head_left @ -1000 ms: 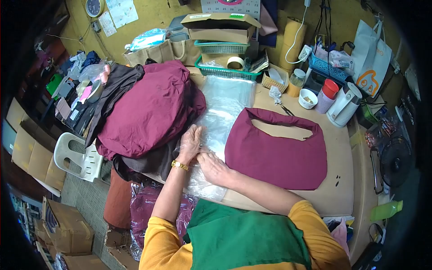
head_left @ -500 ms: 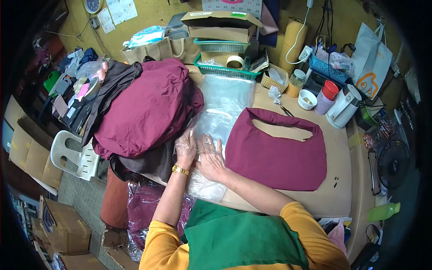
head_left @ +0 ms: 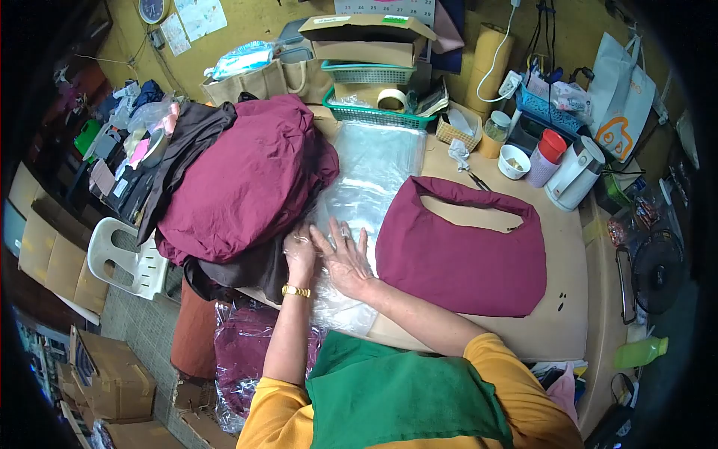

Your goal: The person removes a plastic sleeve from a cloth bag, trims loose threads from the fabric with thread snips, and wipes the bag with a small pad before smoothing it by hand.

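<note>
A stack of clear plastic bags [head_left: 374, 168] lies flat in the middle of the table. My right hand [head_left: 344, 262] rests on it, palm down with fingers spread. At the left edge of the plastic is my left hand [head_left: 300, 253], a gold watch on its wrist; its fingers are curled, with shiny film around them. Just right of my right hand a maroon shoulder bag [head_left: 460, 262] lies flat, its handle loop pointing away from me. Close to my left hand rises a heap of maroon fabric bags [head_left: 239, 179] with dark brown ones [head_left: 183, 165].
Green baskets [head_left: 374, 114] with tape and a cardboard box [head_left: 366, 41] stand at the back. A small bowl [head_left: 513, 162], a jar [head_left: 494, 133], a red-lidded cup [head_left: 550, 153] and a white kettle [head_left: 574, 173] line the right rear. A white chair [head_left: 127, 258] is at left.
My left hand has drawn slightly left and down, its fingers now more curled. My right hand's fingers have spread wider on the plastic. The view has shifted slightly.
</note>
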`<state>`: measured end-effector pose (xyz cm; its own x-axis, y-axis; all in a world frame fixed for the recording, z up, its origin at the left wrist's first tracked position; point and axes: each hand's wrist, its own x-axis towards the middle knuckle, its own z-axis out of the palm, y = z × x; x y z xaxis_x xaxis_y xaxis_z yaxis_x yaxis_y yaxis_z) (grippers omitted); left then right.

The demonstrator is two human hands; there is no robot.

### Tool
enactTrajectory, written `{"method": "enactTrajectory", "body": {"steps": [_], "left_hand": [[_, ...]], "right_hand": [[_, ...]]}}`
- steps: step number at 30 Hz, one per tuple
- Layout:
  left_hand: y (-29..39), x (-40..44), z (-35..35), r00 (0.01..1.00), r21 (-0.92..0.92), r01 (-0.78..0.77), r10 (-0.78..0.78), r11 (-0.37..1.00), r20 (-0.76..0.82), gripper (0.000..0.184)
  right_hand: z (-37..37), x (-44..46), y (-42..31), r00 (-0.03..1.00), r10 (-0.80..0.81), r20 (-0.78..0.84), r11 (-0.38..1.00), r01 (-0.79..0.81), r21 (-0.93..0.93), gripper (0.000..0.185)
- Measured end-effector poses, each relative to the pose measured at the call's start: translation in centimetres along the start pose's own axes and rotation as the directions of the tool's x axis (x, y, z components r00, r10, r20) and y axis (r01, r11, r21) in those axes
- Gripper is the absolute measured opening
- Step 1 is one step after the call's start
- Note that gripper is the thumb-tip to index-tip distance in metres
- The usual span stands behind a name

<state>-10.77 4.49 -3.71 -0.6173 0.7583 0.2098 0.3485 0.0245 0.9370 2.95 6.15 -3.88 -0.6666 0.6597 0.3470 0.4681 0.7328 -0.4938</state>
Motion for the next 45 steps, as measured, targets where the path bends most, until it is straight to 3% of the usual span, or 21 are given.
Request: {"method": "enactTrajectory", "body": {"steps": [1, 2, 5, 7, 9, 12, 15, 17, 21, 25, 27, 29, 31, 33, 35, 38, 40, 41, 43, 44, 45], "left_hand": [[0.3, -0.4, 0.0, 0.985, 0.153, -0.173, 0.174, 0.973, 0.005, 0.032], [0.6, -1.4, -0.5, 0.988, 0.332, -0.147, 0.121, 0.932, 0.096, 0.027], [-0.8, -1.9, -1.3, 0.979, 0.519, -0.193, 0.131, 0.833, 0.153, 0.024], [-1.3, -2.4, -1.7, 0.972, 0.534, -0.225, 0.153, 0.815, 0.177, 0.024], [-1.2, -3.6, -2.5, 0.927, 0.556, -0.375, 0.309, 0.742, 0.212, 0.024], [1.6, -6.0, -3.7, 0.928, 0.59, -0.351, 0.184, 0.727, 0.325, 0.017], [3.1, -8.1, -4.5, 0.907, 0.577, -0.339, 0.095, 0.743, 0.411, 0.016], [3.1, -8.4, -5.3, 0.952, 0.435, -0.061, -0.078, 0.898, 0.296, 0.021], [2.3, -8.5, -6.5, 0.942, 0.491, -0.163, -0.014, 0.856, 0.336, 0.023], [5.1, -8.8, -8.8, 0.915, 0.421, -0.172, -0.014, 0.891, 0.402, 0.022], [8.8, -8.9, -11.7, 0.934, 0.231, -0.056, -0.031, 0.971, 0.357, 0.021], [10.9, -10.0, -15.4, 0.993, -0.031, 0.067, -0.064, 0.997, 0.102, 0.022], [11.2, -11.7, -20.0, 0.964, -0.479, -0.106, -0.028, 0.872, -0.265, 0.017], [11.9, -12.6, -24.7, 0.827, -0.332, -0.318, 0.088, 0.888, -0.556, 0.015], [13.6, -13.1, -28.6, 0.681, -0.028, -0.357, 0.24, 0.934, -0.692, 0.014], [17.0, -13.1, -31.1, 0.644, 0.505, -0.191, 0.495, 0.842, -0.583, 0.012], [19.6, -12.6, -29.7, 0.691, 0.705, -0.206, 0.611, 0.679, -0.386, 0.01], [20.5, -12.4, -28.1, 0.719, 0.75, -0.263, 0.641, 0.607, -0.267, 0.009], [20.8, -11.9, -22.8, 0.797, 0.699, -0.464, 0.6, 0.543, 0.063, 0.008], [20.2, -11.8, -19.2, 0.802, 0.617, -0.563, 0.544, 0.55, 0.247, 0.007], [18.8, -11.8, -14.9, 0.777, 0.514, -0.629, 0.488, 0.583, 0.397, 0.007]], "right_hand": [[-0.1, 0.0, 0.1, 0.998, -0.016, 0.055, 0.998, 0.02, -0.064, 0.076], [-0.1, 0.0, 0.1, 0.993, -0.028, 0.112, 0.991, 0.042, -0.126, 0.073], [1.3, -0.3, 0.5, 0.995, -0.083, 0.063, 0.985, 0.091, -0.148, 0.072], [0.8, -0.2, 0.3, 0.994, -0.081, 0.072, 0.988, 0.089, -0.125, 0.067], [0.8, -0.1, 0.3, 0.993, -0.079, 0.084, 0.991, 0.087, -0.098, 0.062], [0.4, 1.1, 0.5, 0.993, -0.064, 0.097, 0.994, 0.072, -0.084, 0.055], [-1.0, 2.5, -0.8, 0.952, 0.019, 0.305, 0.974, 0.051, -0.219, 0.047], [-1.0, 3.2, -1.8, 0.938, 0.084, 0.337, 0.996, -0.088, -0.006, 0.043], [-4.2, 0.4, -5.6, 0.852, 0.09, 0.516, 0.995, -0.06, -0.074, 0.048], [-3.4, 0.6, -1.5, 0.838, 0.17, 0.519, 0.985, -0.128, -0.116, 0.054], [-2.3, 0.8, -0.7, 0.889, 0.196, 0.414, 0.979, -0.151, -0.14, 0.054], [-4.0, 1.9, -1.2, 0.844, 0.187, 0.503, 0.982, -0.153, -0.108, 0.056], [-3.7, 2.7, -0.9, 0.82, 0.17, 0.546, 0.985, -0.165, -0.058, 0.065], [-1.8, 2.9, -0.2, 0.873, 0.224, 0.434, 0.974, -0.208, -0.085, 0.061], [-2.9, 2.7, -0.7, 0.87, 0.212, 0.445, 0.977, -0.177, -0.118, 0.057], [-4.5, 1.9, -1.9, 0.837, 0.179, 0.517, 0.978, -0.095, -0.186, 0.046], [-6.4, 1.2, -4.0, 0.712, -0.035, 0.701, 0.999, -0.004, 0.054, 0.045], [-7.2, 0.9, -5.0, 0.691, -0.173, 0.702, 0.962, -0.035, 0.271, 0.051], [-7.4, -1.1, -6.2, 0.848, -0.225, 0.479, 0.696, -0.205, 0.688, 0.058], [-8.4, -2.2, -6.5, 0.85, -0.222, 0.478, 0.696, -0.205, 0.688, 0.058], [-9.9, -3.5, -6.3, 0.889, -0.187, 0.419, 0.393, -0.323, 0.861, 0.054]]}}
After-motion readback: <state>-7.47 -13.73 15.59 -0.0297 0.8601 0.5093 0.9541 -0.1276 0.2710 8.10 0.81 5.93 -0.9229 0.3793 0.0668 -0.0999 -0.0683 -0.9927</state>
